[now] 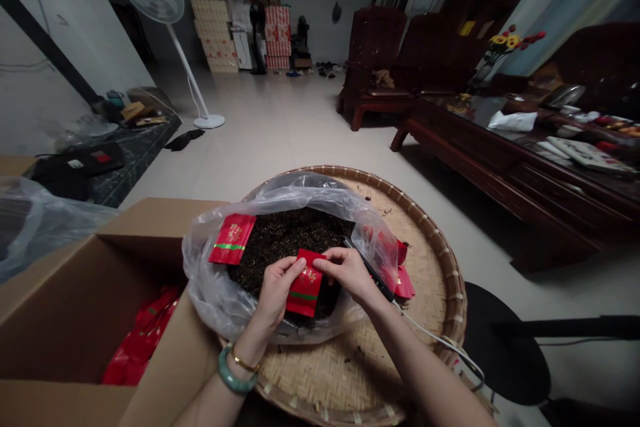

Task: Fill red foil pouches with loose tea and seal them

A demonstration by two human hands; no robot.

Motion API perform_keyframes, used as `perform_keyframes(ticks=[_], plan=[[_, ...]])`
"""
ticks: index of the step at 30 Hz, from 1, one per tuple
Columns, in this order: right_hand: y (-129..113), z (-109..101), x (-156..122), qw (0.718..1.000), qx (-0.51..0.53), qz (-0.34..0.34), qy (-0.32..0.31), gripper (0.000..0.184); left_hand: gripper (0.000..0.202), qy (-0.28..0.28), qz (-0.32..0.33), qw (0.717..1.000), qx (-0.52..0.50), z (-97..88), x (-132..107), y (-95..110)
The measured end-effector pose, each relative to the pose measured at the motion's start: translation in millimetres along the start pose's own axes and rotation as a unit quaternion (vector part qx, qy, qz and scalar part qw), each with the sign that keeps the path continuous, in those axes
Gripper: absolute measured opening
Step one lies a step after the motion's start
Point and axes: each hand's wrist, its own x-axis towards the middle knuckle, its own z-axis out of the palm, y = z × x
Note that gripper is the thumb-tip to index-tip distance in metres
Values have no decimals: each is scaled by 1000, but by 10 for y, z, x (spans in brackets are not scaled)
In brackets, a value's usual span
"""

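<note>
Both hands hold one small red tea packet (304, 290) with gold lettering and a green stripe, above a clear plastic bag (205, 300) of dark loose tea (285, 230). My left hand (278, 283) pinches its left edge, thumb on the front. At its upper right corner, my right hand (347, 270) grips with thumb and fingers. Another red packet (233, 240) lies on the left rim of the bag. A dark, long device (377, 280) with a white cable lies beside my right hand, partly hidden by it.
The bag sits on a round woven bamboo tray (425, 280), with more red packets (404, 282) at its right. An open cardboard box (55, 313) holding red packets stands at left. Beyond are a standing fan (187, 73) and a dark wooden table (500, 173). A round black base (505, 340) is at right.
</note>
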Motion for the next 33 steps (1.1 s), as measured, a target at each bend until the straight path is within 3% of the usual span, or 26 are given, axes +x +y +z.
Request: perform_keyframes(ticks=[4,8,11,18,26,29,31,33], plan=[[44,22,-26,1000,-4,-11,15,30,40,-12,-6,1000,-3,-4,-37,-27],[56,46,-78,993,-71,-87,37,19,62,-52,-20,998,40,0,-77,-26],[38,49,-111,984,-117,-122,58,13,52,-67,-56,993,79,6,-91,-9],[-10,26,-122,994,-82,-70,31,17,40,-86,-109,986,93,13,-101,85],[-10,18,-101,993,-85,-71,45,21,47,-93,-122,985,83,-18,-92,63],[-13,-162,-125,964,-193,-149,110,21,51,-55,-125,988,65,-33,-86,28],[32,-321,-159,913,-326,-200,144,23,52,-33,-121,991,48,-39,-82,16],[123,-459,-195,858,-456,-183,152,35,54,-24,-116,992,30,-37,-78,14]])
